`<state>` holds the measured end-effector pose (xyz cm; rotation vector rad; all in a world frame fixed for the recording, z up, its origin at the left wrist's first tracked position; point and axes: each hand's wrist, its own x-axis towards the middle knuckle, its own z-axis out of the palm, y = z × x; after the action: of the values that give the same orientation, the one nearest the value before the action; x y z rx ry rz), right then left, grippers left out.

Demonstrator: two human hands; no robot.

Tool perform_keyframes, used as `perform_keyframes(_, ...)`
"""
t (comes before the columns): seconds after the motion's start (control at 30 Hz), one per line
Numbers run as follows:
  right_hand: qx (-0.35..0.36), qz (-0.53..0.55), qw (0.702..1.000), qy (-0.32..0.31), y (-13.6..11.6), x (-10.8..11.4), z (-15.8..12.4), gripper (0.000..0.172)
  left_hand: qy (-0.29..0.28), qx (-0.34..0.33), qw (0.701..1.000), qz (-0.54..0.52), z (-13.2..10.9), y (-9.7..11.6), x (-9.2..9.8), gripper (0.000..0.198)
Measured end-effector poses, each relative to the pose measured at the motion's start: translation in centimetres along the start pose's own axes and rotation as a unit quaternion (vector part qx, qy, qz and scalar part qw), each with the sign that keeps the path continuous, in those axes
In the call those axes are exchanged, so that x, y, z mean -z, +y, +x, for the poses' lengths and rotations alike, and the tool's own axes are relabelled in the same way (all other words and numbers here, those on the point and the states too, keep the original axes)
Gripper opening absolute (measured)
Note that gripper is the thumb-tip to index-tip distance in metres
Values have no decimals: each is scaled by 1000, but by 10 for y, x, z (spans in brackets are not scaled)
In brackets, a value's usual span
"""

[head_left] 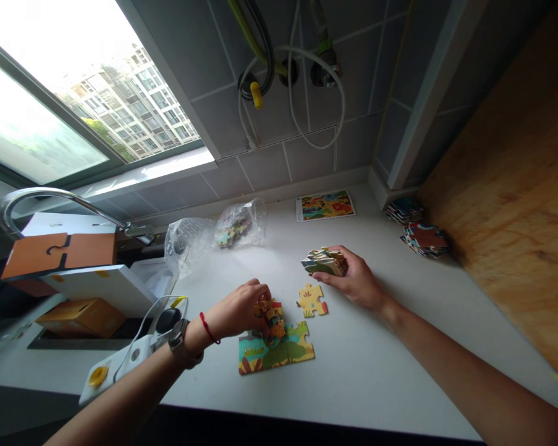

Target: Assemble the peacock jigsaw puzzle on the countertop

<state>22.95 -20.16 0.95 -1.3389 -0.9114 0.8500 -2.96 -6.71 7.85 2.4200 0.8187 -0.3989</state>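
My left hand (pixel 248 308) is closed on jigsaw puzzle pieces (pixel 275 319) with orange and red print, above the upper left of a joined puzzle section (pixel 283 352) in green and yellow. How many pieces it holds I cannot tell, since the fingers cover part of them. To the right, my right hand (pixel 356 279) grips a stack of puzzle pieces (pixel 324 261) between thumb and fingers, raised over the counter. A loose yellow puzzle piece (pixel 312 300) lies between the two hands, apart from the joined section.
A picture card (pixel 325 205) lies by the wall. Clear plastic bags (pixel 242 226), one with pieces inside, are at the back left. Two piles of pieces (pixel 423 240) sit at the right. A power strip (pixel 116 365), boxes (pixel 81 254) and a faucet (pixel 69 195) stand left.
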Motion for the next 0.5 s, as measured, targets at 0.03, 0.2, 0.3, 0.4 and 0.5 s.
perform_keyframes(0.03, 0, 1, 1000, -2, 0, 0, 0, 56, 4, -3, 1000, -16, 0, -1, 1, 46)
perform_keyframes(0.2, -1, 2, 1000, -8, 0, 1, 0, 55, -32, 20, 986, -161, -9, -16, 14, 43)
perform_keyframes(0.3, -1, -1, 1000, -11, 0, 0, 0, 55, -102, 30, 969, -221, -19, -23, 20, 46)
perform_keyframes(0.4, -4, 3, 1000, -16, 1, 0, 1, 56, -166, 59, 965, -195, -32, -21, 13, 44)
perform_keyframes(0.5, -10, 12, 1000, -19, 2, 0, 1, 58, -118, 98, 985, -80, -46, -11, -4, 39)
